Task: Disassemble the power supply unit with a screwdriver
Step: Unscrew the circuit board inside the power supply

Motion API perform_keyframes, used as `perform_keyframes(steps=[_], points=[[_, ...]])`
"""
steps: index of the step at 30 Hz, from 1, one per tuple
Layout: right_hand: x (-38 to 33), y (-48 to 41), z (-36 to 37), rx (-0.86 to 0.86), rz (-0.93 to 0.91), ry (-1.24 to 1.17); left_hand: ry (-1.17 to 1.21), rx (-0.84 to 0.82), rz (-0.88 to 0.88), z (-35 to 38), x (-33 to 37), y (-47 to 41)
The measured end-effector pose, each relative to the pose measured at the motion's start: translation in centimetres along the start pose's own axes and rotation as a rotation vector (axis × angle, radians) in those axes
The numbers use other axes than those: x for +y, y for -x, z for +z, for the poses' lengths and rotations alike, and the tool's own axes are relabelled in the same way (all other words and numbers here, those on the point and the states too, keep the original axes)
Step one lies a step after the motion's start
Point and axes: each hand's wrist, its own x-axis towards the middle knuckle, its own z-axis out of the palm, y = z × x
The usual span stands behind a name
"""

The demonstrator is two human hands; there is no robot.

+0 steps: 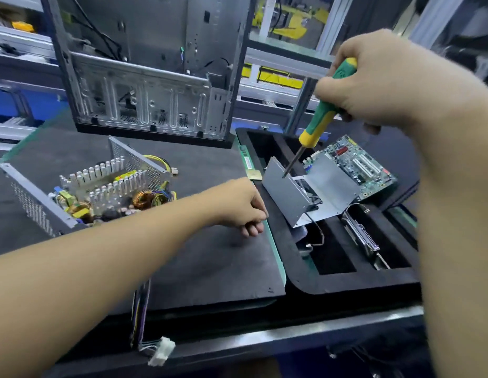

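Observation:
The opened power supply unit [101, 186] sits at the left of the black mat, its heat sinks, coils and wires exposed. Its grey metal cover [313, 189] lies tilted in the black foam tray [305, 279] on the right. My right hand [373, 85] grips a green and yellow screwdriver [319, 115], tip pointing down near the cover's upper edge. My left hand [242, 205] hovers at the mat's right edge with fingers curled, thumb and fingertips pinched together; whether it holds anything small is not visible.
An empty computer case [152, 66] stands at the back. A motherboard [357, 162] and a drive [362, 236] lie in the tray, a RAM stick [247, 162] beside it. A cable bundle with a white connector [162, 350] hangs over the table's front edge.

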Motion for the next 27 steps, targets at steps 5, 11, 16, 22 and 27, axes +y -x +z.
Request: perform_keyframes(steps=[5,11,16,22,27], points=[[1.6,0.7,-0.4,-0.025,0.053,-0.032,0.207,-0.169,-0.064,5.4,3.0,-3.0],[1.0,1.0,-0.1,-0.030,0.020,-0.056,0.146,-0.128,-0.104,1.6,3.3,-2.2],[-2.4,0.1,1.2,0.017,-0.052,-0.165,-0.328,0.281,-0.007,-8.1,2.5,2.8],[-7.9,-1.2,3.9,0.058,-0.131,-0.237,-0.970,0.358,-0.467,-17.7,-2.9,8.4],[-11.5,-1.7,5.6,0.048,-0.174,-0.250,-0.565,0.056,-0.334,-19.8,-8.3,10.6]])
